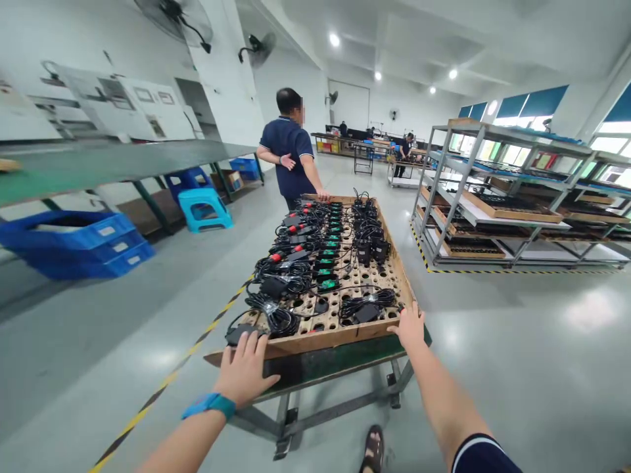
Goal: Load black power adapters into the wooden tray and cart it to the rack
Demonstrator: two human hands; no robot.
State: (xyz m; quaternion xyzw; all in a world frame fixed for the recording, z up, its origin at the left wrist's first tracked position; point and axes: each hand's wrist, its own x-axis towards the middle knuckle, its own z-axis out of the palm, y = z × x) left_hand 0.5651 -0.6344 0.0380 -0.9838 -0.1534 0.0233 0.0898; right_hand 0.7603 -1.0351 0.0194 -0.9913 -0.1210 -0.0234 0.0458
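Note:
My left hand (244, 371) rests flat on the near left corner of a wooden perforated tray (335, 335), fingers spread. My right hand (410, 326) presses on the tray's near right corner. The tray lies on a green-topped cart (325, 368) with a grey metal frame. It carries several black power adapters (367, 309) with coiled cables and rows of parts with green (328, 263) and red (296, 226) tags. A person in a dark blue shirt (288, 148) stands at the far end, one hand on the tray's far edge.
Blue crates (79, 243) and a blue stool (204, 209) sit under a long green bench (98, 167) on the left. Metal racks (497, 190) holding similar trays stand on the right. A yellow-black floor line (197, 341) runs along the left. Other people work far back.

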